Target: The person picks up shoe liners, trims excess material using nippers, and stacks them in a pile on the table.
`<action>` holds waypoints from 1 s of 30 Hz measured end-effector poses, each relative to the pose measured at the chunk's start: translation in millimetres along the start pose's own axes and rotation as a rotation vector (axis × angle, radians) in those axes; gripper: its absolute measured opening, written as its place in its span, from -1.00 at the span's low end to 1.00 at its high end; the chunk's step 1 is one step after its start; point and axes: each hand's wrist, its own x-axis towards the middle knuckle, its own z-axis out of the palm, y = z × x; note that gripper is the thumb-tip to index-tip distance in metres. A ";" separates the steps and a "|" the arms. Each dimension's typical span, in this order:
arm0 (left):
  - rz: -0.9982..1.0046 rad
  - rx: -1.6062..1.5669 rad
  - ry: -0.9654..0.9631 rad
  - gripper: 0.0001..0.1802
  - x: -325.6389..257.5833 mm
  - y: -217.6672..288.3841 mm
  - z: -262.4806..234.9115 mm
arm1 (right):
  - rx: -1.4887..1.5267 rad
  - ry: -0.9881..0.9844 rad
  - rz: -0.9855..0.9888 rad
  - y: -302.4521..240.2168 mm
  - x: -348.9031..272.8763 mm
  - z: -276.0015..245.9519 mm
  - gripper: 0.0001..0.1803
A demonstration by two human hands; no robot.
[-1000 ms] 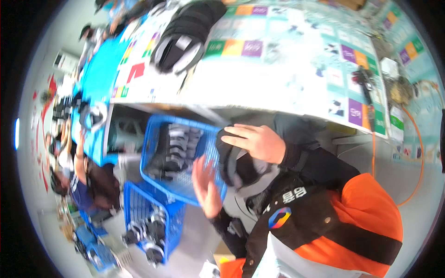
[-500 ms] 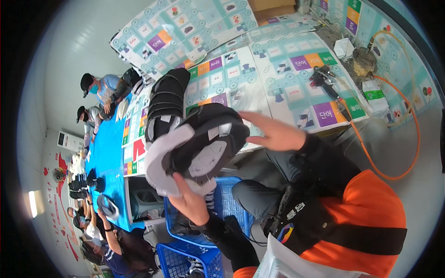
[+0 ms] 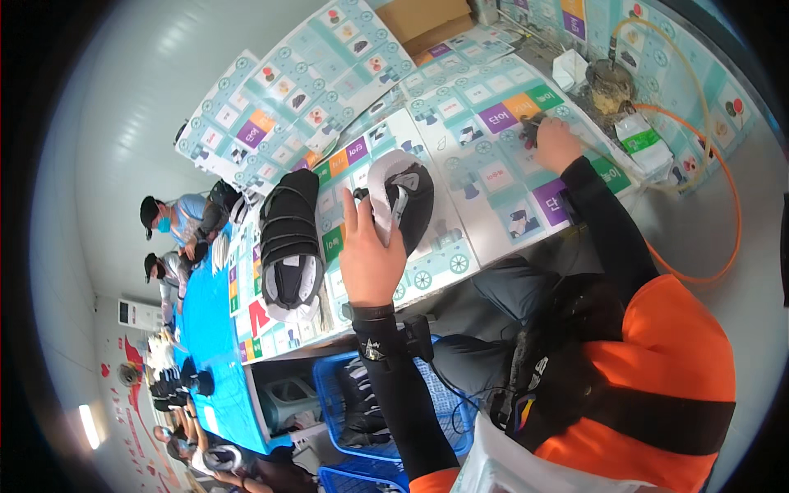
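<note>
Left hand (image 3: 374, 267): back up, fingers pointing away from body, grasping the pale rim of a black cap-shaped fabric piece (image 3: 419, 201). Piece sits tipped over the near part of the tabletop; can't tell if it touches down. Left forearm runs straight up from the lower edge, black sleeve.

Right hand (image 3: 557, 146): arm reaching out forward and right, hand down over a small dark handheld tool (image 3: 531, 127) on the worktop. Fingertips hidden, can't tell if clenched on it.

Surface: worktable covered in teal-and-white printed sheets (image 3: 472, 226) with purple, orange and green blocks. Row of nested black fabric pieces with pale rims (image 3: 289, 218) left of the left hand. White-and-green packet (image 3: 643, 146) at the right edge, orange hose (image 3: 727, 189) looping beside it.

Room: blue plastic basket (image 3: 448, 398) below the table edge, dark pieces inside. Blue-covered long table (image 3: 209, 320) to the left, co-workers along it. Pale walls.
</note>
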 end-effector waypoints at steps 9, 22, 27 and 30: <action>-0.104 0.138 -0.040 -0.52 25.8 8.4 -22.9 | 1.256 -0.873 0.041 -146.9 -76.0 -112.2 -0.51; -0.012 0.051 -0.235 -0.20 23.8 14.3 -7.4 | 1.068 -0.539 -0.043 -154.9 -94.7 -96.1 -0.69; -0.013 0.052 -0.193 -0.22 18.3 11.2 -9.1 | 1.029 -0.674 -0.051 -157.2 -96.9 -100.9 -0.65; -0.058 0.038 -0.203 -0.26 15.9 14.4 -8.6 | 1.007 -0.498 -0.046 -151.9 -95.8 -89.4 -0.65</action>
